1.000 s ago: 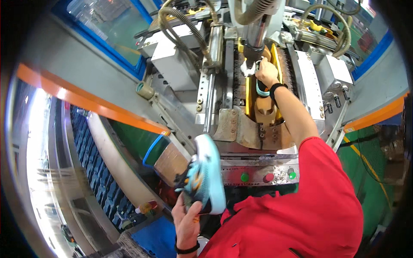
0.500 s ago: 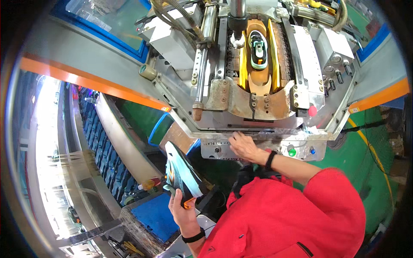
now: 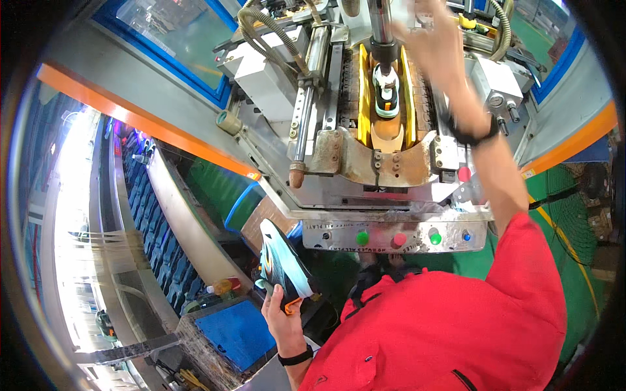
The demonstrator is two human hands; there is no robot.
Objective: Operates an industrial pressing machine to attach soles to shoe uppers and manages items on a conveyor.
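My left hand is closed around the orange-trimmed end of a sneaker, held with its pale blue sole side showing, left of my body. The other end of that sneaker points up and away. My right hand is raised at the machine's far side, beside the upright metal rod; motion blur hides its fingers. A second sneaker, black and mint, lies in the press between two yellow side pads. The rod's dark lower end covers part of that sneaker's far end.
A control panel with green, red and blue buttons runs along the machine's front. On the left, a blue mat lies on a bench beside a long conveyor. An orange rail edges the machine, with hoses above.
My right hand has left the control panel and risen to the machine's far side. The rod now stands over the pressed sneaker's far end. My left hand still holds its sneaker.
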